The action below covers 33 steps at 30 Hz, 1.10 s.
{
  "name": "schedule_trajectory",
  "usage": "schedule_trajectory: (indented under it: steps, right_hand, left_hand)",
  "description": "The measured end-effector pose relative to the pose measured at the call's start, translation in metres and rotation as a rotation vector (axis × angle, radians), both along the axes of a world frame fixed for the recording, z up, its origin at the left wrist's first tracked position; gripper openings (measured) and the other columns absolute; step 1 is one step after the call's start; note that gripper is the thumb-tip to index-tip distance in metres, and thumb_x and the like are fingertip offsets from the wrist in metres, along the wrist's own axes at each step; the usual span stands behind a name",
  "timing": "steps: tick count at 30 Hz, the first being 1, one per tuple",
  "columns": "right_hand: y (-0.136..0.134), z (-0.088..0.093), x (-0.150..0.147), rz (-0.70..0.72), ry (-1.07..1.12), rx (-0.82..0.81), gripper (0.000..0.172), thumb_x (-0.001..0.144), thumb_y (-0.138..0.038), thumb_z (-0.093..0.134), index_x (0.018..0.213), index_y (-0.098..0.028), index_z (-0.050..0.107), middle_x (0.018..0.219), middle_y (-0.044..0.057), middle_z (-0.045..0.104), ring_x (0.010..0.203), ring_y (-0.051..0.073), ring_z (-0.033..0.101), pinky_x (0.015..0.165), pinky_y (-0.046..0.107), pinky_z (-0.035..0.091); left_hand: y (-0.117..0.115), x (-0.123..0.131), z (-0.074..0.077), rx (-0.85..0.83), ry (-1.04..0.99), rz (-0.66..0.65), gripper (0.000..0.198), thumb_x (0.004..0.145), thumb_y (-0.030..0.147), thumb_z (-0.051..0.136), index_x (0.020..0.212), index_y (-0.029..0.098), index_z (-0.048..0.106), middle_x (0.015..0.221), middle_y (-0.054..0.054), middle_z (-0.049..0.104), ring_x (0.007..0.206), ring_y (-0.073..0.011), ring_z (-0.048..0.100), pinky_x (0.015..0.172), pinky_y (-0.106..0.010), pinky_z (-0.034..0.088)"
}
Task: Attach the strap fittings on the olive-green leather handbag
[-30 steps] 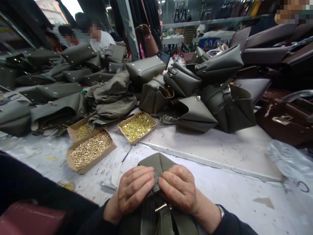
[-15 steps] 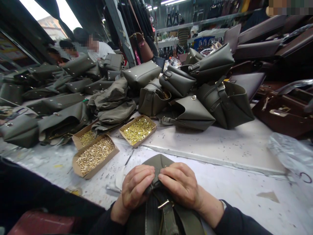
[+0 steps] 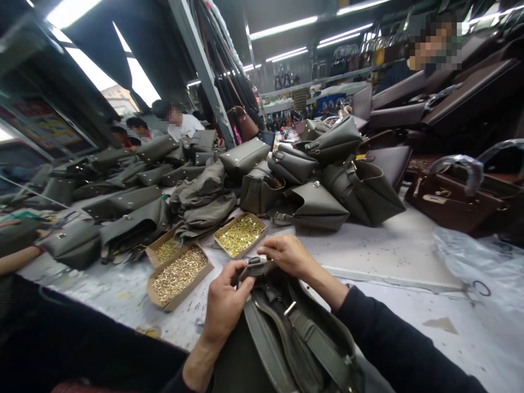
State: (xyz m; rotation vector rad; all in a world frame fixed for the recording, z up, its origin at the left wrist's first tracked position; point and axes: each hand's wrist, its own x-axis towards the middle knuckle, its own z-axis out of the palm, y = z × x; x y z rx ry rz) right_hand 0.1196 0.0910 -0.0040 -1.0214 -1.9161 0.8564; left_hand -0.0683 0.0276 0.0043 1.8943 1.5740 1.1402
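An olive-grey handbag (image 3: 268, 349) lies right in front of me, its mouth facing me, with a zip, a strap and a metal buckle showing. My left hand (image 3: 223, 305) grips its far edge by a small leather tab, thumb on the near side. Close to that same edge, my right hand (image 3: 290, 255) has its thumb and fingertips pinched together; whether something small is between them I cannot make out. Just beyond the hands stands a cardboard tray (image 3: 262, 235) of gold-coloured metal pieces. Left of it is another tray (image 3: 186, 292) full of small copper-gold rivet-like pieces.
Olive-grey bags (image 3: 315, 210) are heaped across the back of the table, beside folded fabric (image 3: 204, 199). Brown handbags (image 3: 458, 196) and clear plastic (image 3: 475, 262) lie at the right. Another person's arm (image 3: 20, 260) reaches in at the left; other people sit farther back.
My hands have drawn apart: the left now holds the bag's edge by the tab, the right has lifted off the bag's end into a pinch. The bag has turned, and the view has tilted up.
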Motion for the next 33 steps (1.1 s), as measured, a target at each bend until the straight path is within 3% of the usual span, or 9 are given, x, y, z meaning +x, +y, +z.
schedule_trajectory:
  steps: [2,4,6,8,11,15,19,22,33]
  right_hand:
    - [-0.003,0.016,-0.003,-0.075,-0.029,0.117,0.009,0.095,-0.024,0.069,0.093,-0.02,0.077,0.087,0.002,0.076,0.084,0.017,0.068,0.073,0.024,0.045]
    - [-0.015,0.032,-0.003,-0.21,0.033,0.274,0.012,0.095,-0.024,0.07,0.105,-0.021,0.075,0.102,0.006,0.075,0.097,0.019,0.066,0.083,0.027,0.046]
    - [-0.032,0.045,0.0,-0.284,0.099,0.327,0.011,0.097,-0.026,0.067,0.104,-0.02,0.073,0.1,0.005,0.074,0.093,0.018,0.066,0.081,0.027,0.046]
    - [-0.05,0.049,0.005,-0.192,0.073,0.266,0.01,0.098,-0.026,0.066,0.093,-0.021,0.072,0.085,0.001,0.073,0.077,0.015,0.066,0.07,0.025,0.045]
    - [-0.067,0.037,0.011,-0.054,-0.124,0.167,0.008,0.094,-0.024,0.071,0.085,-0.022,0.071,0.08,-0.002,0.073,0.071,0.015,0.067,0.064,0.025,0.044]
    - [-0.068,0.013,0.011,-0.094,-0.238,0.167,0.009,0.09,-0.017,0.073,0.098,-0.022,0.07,0.1,0.002,0.073,0.091,0.019,0.069,0.077,0.028,0.049]
    - [-0.061,0.006,0.005,-0.135,-0.19,0.131,0.012,0.089,-0.015,0.072,0.099,-0.02,0.068,0.1,0.003,0.07,0.095,0.02,0.066,0.081,0.03,0.05]
    - [-0.058,0.005,-0.001,-0.174,-0.152,0.11,0.015,0.088,-0.013,0.071,0.1,-0.021,0.067,0.101,0.003,0.07,0.095,0.02,0.066,0.081,0.03,0.049]
    - [-0.054,-0.006,-0.006,-0.368,0.178,0.15,0.017,0.088,-0.004,0.057,0.09,-0.02,0.061,0.086,0.001,0.064,0.08,0.017,0.061,0.073,0.026,0.044]
  left_hand:
    - [-0.001,0.0,0.004,-0.048,-0.08,0.021,0.021,0.083,0.032,0.069,0.099,0.019,0.067,0.089,-0.002,0.077,0.083,-0.0193,0.075,0.075,-0.027,0.06]
    - [-0.002,-0.001,0.004,-0.057,-0.132,0.032,0.034,0.083,0.031,0.07,0.115,0.019,0.063,0.093,-0.003,0.077,0.088,-0.0203,0.076,0.08,-0.03,0.061]
    - [-0.002,-0.003,0.002,-0.019,-0.076,0.01,0.043,0.085,0.028,0.068,0.127,0.021,0.06,0.1,-0.004,0.078,0.093,-0.0209,0.076,0.086,-0.033,0.061]
    - [-0.003,-0.006,-0.001,0.076,0.055,-0.028,0.04,0.088,0.025,0.065,0.128,0.023,0.064,0.111,-0.005,0.077,0.102,-0.0221,0.075,0.093,-0.036,0.06]
    - [-0.005,-0.01,-0.003,0.228,0.219,-0.085,0.036,0.091,0.023,0.064,0.127,0.023,0.066,0.121,-0.006,0.075,0.108,-0.023,0.074,0.095,-0.034,0.06]
    - [-0.004,-0.008,0.001,0.362,0.38,-0.145,0.032,0.094,0.022,0.062,0.126,0.02,0.063,0.113,-0.008,0.076,0.096,-0.0213,0.076,0.086,-0.031,0.061]
    - [0.005,-0.002,0.01,0.449,0.528,-0.165,0.027,0.095,0.025,0.062,0.12,0.016,0.062,0.107,-0.011,0.075,0.095,-0.0245,0.075,0.083,-0.034,0.062]
    - [0.01,0.001,0.017,0.52,0.607,-0.217,0.032,0.097,0.022,0.059,0.129,0.015,0.058,0.112,-0.012,0.074,0.099,-0.024,0.075,0.085,-0.034,0.061]
    - [0.017,0.007,0.025,0.525,0.696,-0.302,0.032,0.099,0.021,0.057,0.13,0.013,0.062,0.116,-0.012,0.076,0.102,-0.023,0.075,0.088,-0.032,0.06]
